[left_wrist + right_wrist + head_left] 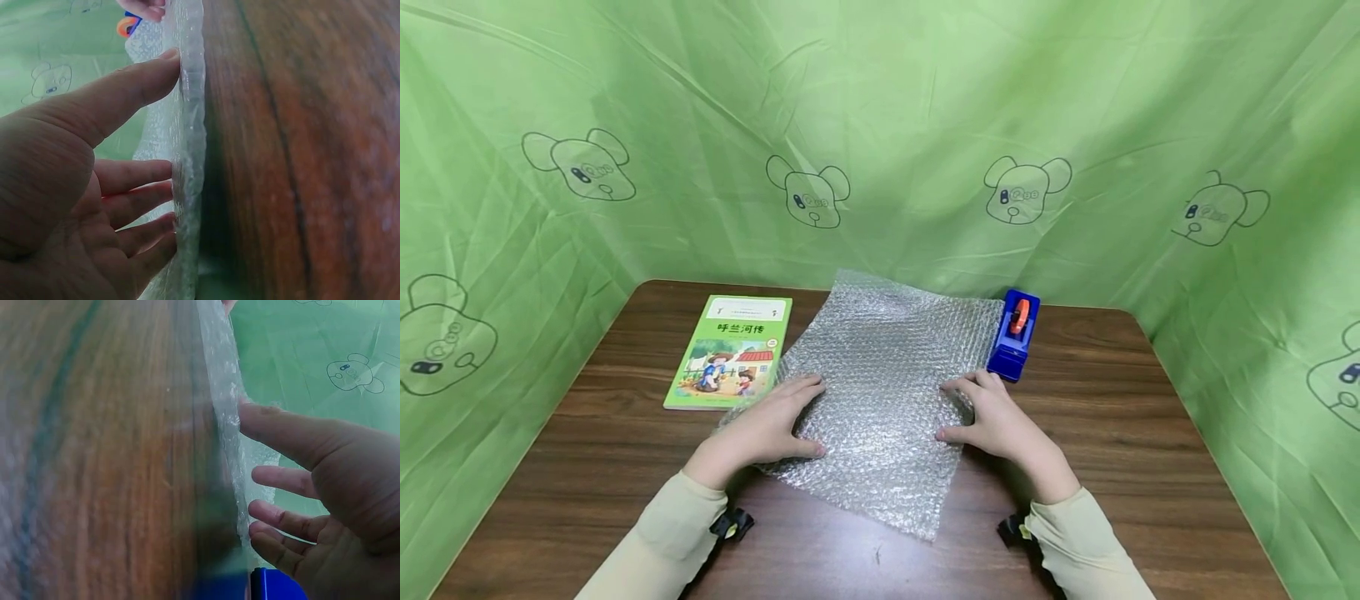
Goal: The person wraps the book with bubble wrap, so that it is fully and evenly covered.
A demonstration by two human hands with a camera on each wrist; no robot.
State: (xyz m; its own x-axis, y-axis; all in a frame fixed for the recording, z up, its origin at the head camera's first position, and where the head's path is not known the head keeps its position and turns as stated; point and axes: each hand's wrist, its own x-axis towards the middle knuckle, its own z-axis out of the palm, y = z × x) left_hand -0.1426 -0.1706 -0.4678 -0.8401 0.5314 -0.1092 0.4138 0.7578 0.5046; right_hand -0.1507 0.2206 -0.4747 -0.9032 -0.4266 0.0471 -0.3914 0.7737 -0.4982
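Note:
A sheet of clear bubble wrap [880,375] lies at a slant over the middle of the table. My left hand [775,421] touches its left part with fingertips and thumb spread apart. On the right part, my right hand [996,417] rests its fingertips and thumb in the same spread way. The left wrist view shows the straight thumb and fingers of the left hand [106,169] against the bubble wrap [190,125]. In the right wrist view the extended fingers of the right hand [312,494] meet the sheet's surface [225,381].
A green illustrated book [730,350] lies left of the bubble wrap, partly next to its edge. A blue tape dispenser [1013,342] with an orange roll stands at the sheet's right edge. Green cloth [917,125] with bear-head drawings encloses the brown wooden table [1120,433].

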